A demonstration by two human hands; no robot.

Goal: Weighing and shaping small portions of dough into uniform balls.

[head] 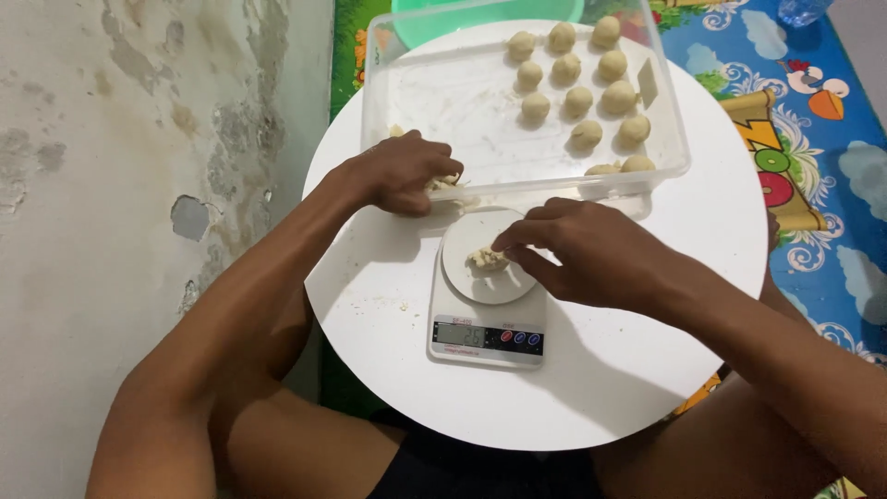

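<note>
My left hand (pixel 399 173) rests at the near left corner of a clear plastic tray (pixel 434 111), fingers curled around a lump of pale dough (pixel 446 183). My right hand (pixel 582 251) reaches over a small white kitchen scale (pixel 488 325), its fingertips pinching a small piece of dough (pixel 486 260) lying on the round weighing plate. Several rolled dough balls (pixel 580 100) sit in rows in the tray's right half.
Everything stands on a round white table (pixel 647 370). A green bowl (pixel 434 23) lies behind the tray. A colourful patterned mat (pixel 813 139) covers the floor at right; a worn plaster wall (pixel 139 139) is at left. My bare legs are under the table.
</note>
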